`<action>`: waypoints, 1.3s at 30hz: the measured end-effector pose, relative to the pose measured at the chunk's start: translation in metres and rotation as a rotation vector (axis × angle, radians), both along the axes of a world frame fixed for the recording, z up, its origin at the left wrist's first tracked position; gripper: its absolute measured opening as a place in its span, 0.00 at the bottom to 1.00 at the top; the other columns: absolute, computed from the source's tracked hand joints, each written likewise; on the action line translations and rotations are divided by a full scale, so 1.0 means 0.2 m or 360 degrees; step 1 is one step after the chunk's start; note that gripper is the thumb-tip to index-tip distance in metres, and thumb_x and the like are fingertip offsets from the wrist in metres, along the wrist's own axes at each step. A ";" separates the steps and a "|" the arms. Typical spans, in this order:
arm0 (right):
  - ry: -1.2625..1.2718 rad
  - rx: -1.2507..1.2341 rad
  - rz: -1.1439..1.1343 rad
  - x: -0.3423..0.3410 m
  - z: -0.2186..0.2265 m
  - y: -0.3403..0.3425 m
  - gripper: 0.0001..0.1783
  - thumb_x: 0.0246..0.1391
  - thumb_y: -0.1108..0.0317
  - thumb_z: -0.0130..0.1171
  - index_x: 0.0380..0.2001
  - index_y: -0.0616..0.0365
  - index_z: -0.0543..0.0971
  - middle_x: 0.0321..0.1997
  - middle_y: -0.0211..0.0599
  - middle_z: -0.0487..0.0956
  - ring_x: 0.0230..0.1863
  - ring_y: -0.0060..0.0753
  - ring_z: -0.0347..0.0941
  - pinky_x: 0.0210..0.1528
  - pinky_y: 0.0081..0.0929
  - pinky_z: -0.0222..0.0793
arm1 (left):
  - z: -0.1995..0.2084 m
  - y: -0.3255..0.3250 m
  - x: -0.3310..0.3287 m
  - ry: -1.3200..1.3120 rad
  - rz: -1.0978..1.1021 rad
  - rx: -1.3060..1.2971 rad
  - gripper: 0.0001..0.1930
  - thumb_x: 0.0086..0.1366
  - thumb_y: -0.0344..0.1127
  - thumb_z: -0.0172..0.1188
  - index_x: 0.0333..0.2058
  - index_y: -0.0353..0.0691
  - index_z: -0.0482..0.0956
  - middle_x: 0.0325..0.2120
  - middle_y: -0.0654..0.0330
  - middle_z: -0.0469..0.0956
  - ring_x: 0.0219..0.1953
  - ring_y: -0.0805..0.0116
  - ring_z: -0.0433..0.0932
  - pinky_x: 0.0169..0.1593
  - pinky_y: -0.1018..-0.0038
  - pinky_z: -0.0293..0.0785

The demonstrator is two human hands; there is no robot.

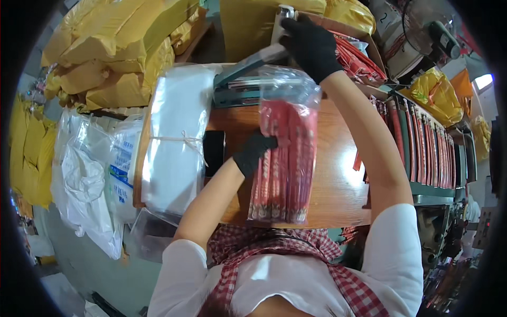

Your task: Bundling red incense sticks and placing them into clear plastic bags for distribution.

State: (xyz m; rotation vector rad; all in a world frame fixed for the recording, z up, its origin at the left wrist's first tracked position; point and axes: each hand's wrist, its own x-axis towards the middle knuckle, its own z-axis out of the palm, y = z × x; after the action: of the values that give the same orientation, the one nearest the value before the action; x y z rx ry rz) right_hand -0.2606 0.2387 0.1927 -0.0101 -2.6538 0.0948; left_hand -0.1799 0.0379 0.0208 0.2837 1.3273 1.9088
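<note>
A clear plastic bag (311,158) lies lengthwise on the wooden table, filled with several long, slim red packets (274,185). My left hand (255,153), in a black glove, is closed on the bag's left side. The bag's loose upper end reaches over a green bag sealer (237,97) at the table's far side. The sealer's arm (251,64) slants upward to the right, raised off its base. At the raised end is my right hand (312,50), also black-gloved, its fingers bent round the tip. A silver-white cylinder (281,24) stands just beyond those fingers.
A stack of clear bags (177,116) tied with string lies at the table's left, beside a small black box (214,150). Red packets fill a carton (364,63) at the far right. A row of upright red packets (422,142) stands right; yellow sacks (116,47) rise at far left.
</note>
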 end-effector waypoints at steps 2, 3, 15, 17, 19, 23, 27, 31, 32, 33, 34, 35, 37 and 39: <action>0.0257 0.0141 0.0347 0.10 0.05 -0.11 0.19 0.50 0.61 0.60 0.47 0.46 0.75 0.42 0.46 0.76 0.44 0.48 0.76 0.39 0.42 0.72 | -0.08 -0.07 -0.10 -0.0493 0.0138 0.0075 0.24 0.50 0.28 0.70 0.48 0.37 0.75 0.40 0.64 0.78 0.47 0.71 0.75 0.52 0.72 0.72; 0.0245 0.0143 0.0336 0.13 -0.03 -0.07 0.19 0.50 0.61 0.60 0.47 0.46 0.75 0.42 0.46 0.76 0.44 0.48 0.76 0.39 0.42 0.72 | -0.12 -0.11 -0.14 -0.0425 0.0319 0.0199 0.23 0.52 0.29 0.69 0.48 0.37 0.75 0.40 0.62 0.79 0.44 0.69 0.78 0.50 0.71 0.74; 0.0827 -0.0513 0.0058 -0.01 -0.97 0.25 0.26 0.54 0.71 0.57 0.57 0.56 0.66 0.53 0.48 0.71 0.52 0.50 0.70 0.52 0.39 0.67 | -0.29 -0.22 -0.06 -0.0512 0.0513 0.0274 0.22 0.66 0.42 0.57 0.54 0.38 0.71 0.48 0.60 0.77 0.51 0.69 0.75 0.53 0.69 0.73; 0.0865 -0.0562 0.0109 -0.01 -0.99 0.27 0.26 0.54 0.72 0.56 0.57 0.56 0.65 0.54 0.50 0.70 0.51 0.51 0.70 0.51 0.40 0.67 | -0.29 -0.27 0.06 -0.0502 0.0514 0.0250 0.21 0.66 0.42 0.57 0.54 0.37 0.71 0.47 0.60 0.77 0.50 0.70 0.75 0.53 0.70 0.73; 0.0909 -0.0594 0.0083 0.00 -0.98 0.26 0.26 0.55 0.72 0.55 0.58 0.57 0.65 0.53 0.50 0.70 0.49 0.52 0.71 0.50 0.40 0.68 | -0.29 -0.34 0.17 -0.0484 0.0528 0.0232 0.21 0.67 0.41 0.56 0.54 0.37 0.71 0.47 0.61 0.77 0.50 0.70 0.75 0.52 0.71 0.73; 0.0661 -0.0735 -0.0027 0.03 -0.98 0.24 0.28 0.55 0.71 0.55 0.60 0.57 0.64 0.55 0.52 0.69 0.49 0.54 0.70 0.51 0.41 0.67 | -0.30 -0.39 0.25 -0.0415 0.0475 0.0114 0.19 0.64 0.35 0.60 0.51 0.35 0.70 0.46 0.60 0.75 0.48 0.74 0.72 0.53 0.76 0.65; 0.0485 -0.0856 -0.0039 0.15 -0.88 0.19 0.36 0.52 0.64 0.60 0.63 0.57 0.60 0.56 0.54 0.68 0.52 0.54 0.68 0.53 0.41 0.65 | -0.35 -0.37 0.23 -0.0376 0.0542 0.0120 0.19 0.61 0.36 0.64 0.48 0.34 0.72 0.45 0.60 0.76 0.47 0.75 0.72 0.51 0.77 0.67; 0.0390 -0.1626 -0.0410 0.56 -1.42 0.20 0.50 0.44 0.51 0.70 0.61 0.69 0.58 0.57 0.51 0.68 0.57 0.41 0.65 0.58 0.35 0.61 | -0.32 -0.17 0.24 -0.0062 0.0306 0.0068 0.21 0.59 0.35 0.66 0.48 0.33 0.72 0.45 0.59 0.76 0.46 0.73 0.73 0.51 0.74 0.69; -0.0526 -0.1862 -0.0008 0.70 -1.15 -0.23 0.26 0.51 0.61 0.65 0.49 0.64 0.71 0.45 0.40 0.77 0.47 0.29 0.71 0.50 0.26 0.65 | -0.35 -0.40 0.29 0.0048 0.0434 -0.0055 0.20 0.60 0.33 0.64 0.49 0.34 0.73 0.44 0.61 0.77 0.46 0.74 0.74 0.50 0.75 0.70; -0.0522 -0.2210 0.0135 0.81 -1.15 -0.28 0.27 0.51 0.60 0.65 0.51 0.62 0.70 0.47 0.38 0.76 0.48 0.27 0.72 0.51 0.25 0.66 | -0.28 -0.38 0.34 0.0162 0.0382 -0.0085 0.19 0.61 0.31 0.62 0.50 0.35 0.73 0.43 0.62 0.77 0.45 0.75 0.74 0.49 0.75 0.71; -0.0593 -0.2672 0.0236 0.88 -1.15 -0.35 0.31 0.49 0.60 0.67 0.53 0.62 0.69 0.48 0.35 0.76 0.48 0.29 0.72 0.52 0.28 0.67 | -0.11 -0.40 0.40 0.0074 0.0364 0.0029 0.25 0.60 0.30 0.62 0.55 0.34 0.69 0.48 0.60 0.75 0.49 0.70 0.73 0.53 0.73 0.69; -0.0764 -0.2929 0.0409 0.94 -1.07 -0.44 0.35 0.47 0.59 0.68 0.56 0.62 0.67 0.50 0.37 0.76 0.50 0.33 0.72 0.54 0.32 0.68 | -0.06 -0.48 0.47 0.0053 0.0466 0.0014 0.25 0.60 0.30 0.62 0.55 0.34 0.69 0.48 0.60 0.75 0.49 0.70 0.73 0.53 0.73 0.69; -0.1160 -0.3470 0.0485 1.05 -1.06 -0.50 0.37 0.47 0.59 0.68 0.58 0.62 0.66 0.52 0.41 0.75 0.53 0.37 0.72 0.57 0.36 0.69 | -0.02 -0.67 0.62 0.0600 0.0419 -0.0135 0.31 0.59 0.30 0.61 0.60 0.34 0.63 0.53 0.57 0.71 0.53 0.66 0.70 0.57 0.70 0.66; -0.1210 -0.3475 0.0552 1.15 -1.02 -0.65 0.36 0.47 0.63 0.65 0.58 0.62 0.66 0.51 0.41 0.75 0.53 0.38 0.73 0.57 0.35 0.69 | 0.00 -0.96 0.73 0.1462 0.0277 -0.0844 0.28 0.56 0.30 0.58 0.57 0.39 0.66 0.41 0.52 0.76 0.39 0.59 0.76 0.45 0.65 0.71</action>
State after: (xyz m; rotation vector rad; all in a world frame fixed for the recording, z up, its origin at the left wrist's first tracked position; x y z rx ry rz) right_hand -0.0311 0.1081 -0.0112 -0.3125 -1.5322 3.1901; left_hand -0.0332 -0.1535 0.0207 0.8497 2.4570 1.4924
